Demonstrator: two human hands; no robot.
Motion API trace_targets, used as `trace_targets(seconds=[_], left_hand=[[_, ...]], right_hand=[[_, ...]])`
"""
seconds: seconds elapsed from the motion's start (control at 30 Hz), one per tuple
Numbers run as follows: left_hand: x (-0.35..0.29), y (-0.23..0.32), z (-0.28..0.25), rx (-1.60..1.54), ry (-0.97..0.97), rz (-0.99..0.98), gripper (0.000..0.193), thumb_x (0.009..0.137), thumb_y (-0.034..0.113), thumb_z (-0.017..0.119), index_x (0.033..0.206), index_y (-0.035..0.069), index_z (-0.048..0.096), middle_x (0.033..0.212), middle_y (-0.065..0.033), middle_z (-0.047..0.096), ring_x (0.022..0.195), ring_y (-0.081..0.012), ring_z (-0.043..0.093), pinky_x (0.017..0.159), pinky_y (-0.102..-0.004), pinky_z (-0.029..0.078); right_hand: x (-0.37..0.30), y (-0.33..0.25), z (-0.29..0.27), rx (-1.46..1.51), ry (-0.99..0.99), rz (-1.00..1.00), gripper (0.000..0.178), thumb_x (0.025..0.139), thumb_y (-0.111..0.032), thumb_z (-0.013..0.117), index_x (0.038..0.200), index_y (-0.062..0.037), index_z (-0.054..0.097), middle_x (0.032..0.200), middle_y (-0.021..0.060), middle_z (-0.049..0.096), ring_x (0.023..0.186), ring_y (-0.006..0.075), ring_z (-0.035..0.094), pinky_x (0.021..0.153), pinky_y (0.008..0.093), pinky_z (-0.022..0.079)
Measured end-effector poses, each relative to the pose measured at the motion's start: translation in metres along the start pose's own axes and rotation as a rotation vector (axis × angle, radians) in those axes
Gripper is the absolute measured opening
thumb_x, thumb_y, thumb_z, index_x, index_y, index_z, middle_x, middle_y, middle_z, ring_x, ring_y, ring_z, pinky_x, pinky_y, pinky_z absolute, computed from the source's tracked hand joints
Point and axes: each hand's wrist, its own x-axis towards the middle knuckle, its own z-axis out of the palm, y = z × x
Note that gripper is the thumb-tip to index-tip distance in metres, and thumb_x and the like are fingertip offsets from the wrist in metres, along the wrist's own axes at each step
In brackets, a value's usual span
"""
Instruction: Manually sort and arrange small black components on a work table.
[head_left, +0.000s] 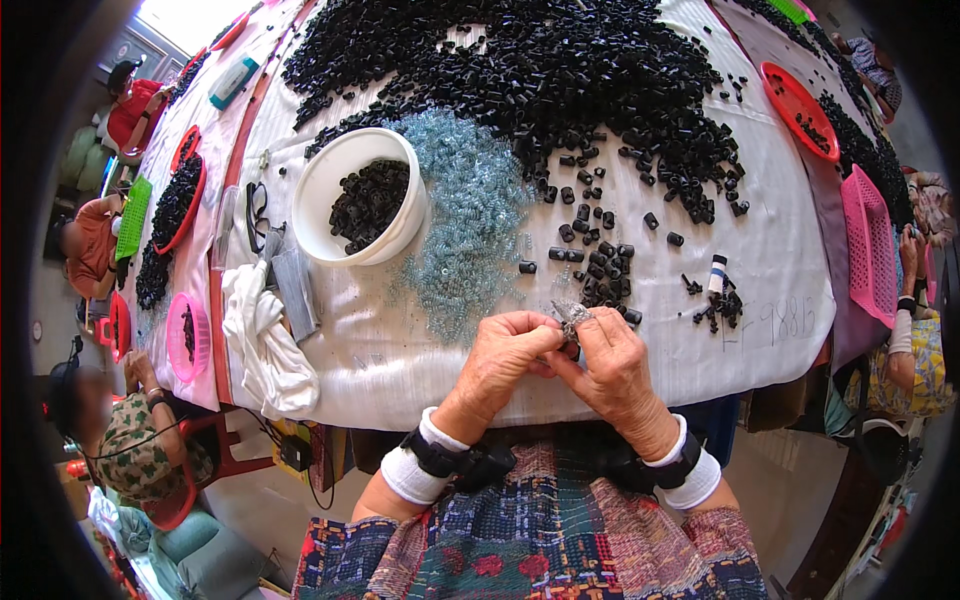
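Both hands meet at the near edge of the white-covered table. My left hand is closed, thumb and forefinger pinched at something too small to make out. My right hand is closed beside it, its fingers around a small glinting clear clump. A dark bit shows between the fingertips. Just beyond them lies a small heap of black cylindrical plastic parts. A pile of clear bluish small rings spreads to the left of this heap.
A white tub of black parts stands at the left. Near it lie a white cloth and glasses. A large black parts pile covers the far side. Tiny black pieces surround a small white-and-blue tube. Other people sit on both sides.
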Motion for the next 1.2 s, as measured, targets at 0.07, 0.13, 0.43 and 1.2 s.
trace_targets(seconds=[0.07,0.13,0.43,1.2], left_hand=[[0.001,-0.001,-0.001,-0.003,-0.004,-0.002,0.009,0.080,0.010,0.066,0.086,0.003,0.063,0.080,-0.0032,0.064,0.063,-0.0078,0.060,0.056,-0.0202,0.051],[0.000,-0.001,-0.001,0.006,-0.020,-0.005,0.009,0.080,0.010,0.066,0.086,0.003,0.063,0.080,-0.0031,0.064,0.064,-0.0084,0.060,0.056,-0.0208,0.051],[-0.001,0.000,-0.002,0.010,-0.034,0.017,0.012,0.082,0.011,0.065,0.089,0.001,0.062,0.080,-0.0038,0.063,0.068,-0.0118,0.062,0.059,-0.0245,0.053],[-0.003,0.067,-0.055,-0.319,0.077,0.395,0.028,0.090,0.029,0.056,0.100,0.003,0.060,0.087,-0.0118,0.067,0.071,-0.0188,0.067,0.057,-0.0290,0.057]], right_hand=[[0.000,0.000,-0.002,-0.005,-0.009,-0.005,0.029,0.063,-0.011,0.073,0.080,0.0006,0.054,0.080,0.0151,0.053,0.073,0.0312,0.055,0.063,0.0377,0.048],[0.001,0.000,-0.004,-0.006,-0.016,-0.012,0.028,0.063,-0.011,0.073,0.080,0.0005,0.054,0.080,0.0150,0.054,0.074,0.0314,0.056,0.063,0.0376,0.048],[0.000,0.005,-0.002,0.094,0.045,-0.011,0.026,0.062,-0.010,0.074,0.080,0.0010,0.057,0.079,0.0146,0.056,0.071,0.0304,0.057,0.061,0.0365,0.049],[0.024,0.028,-0.012,0.037,0.098,0.048,0.020,0.070,0.006,0.061,0.089,0.0028,0.056,0.081,0.0153,0.056,0.079,0.0332,0.053,0.069,0.0389,0.045]])
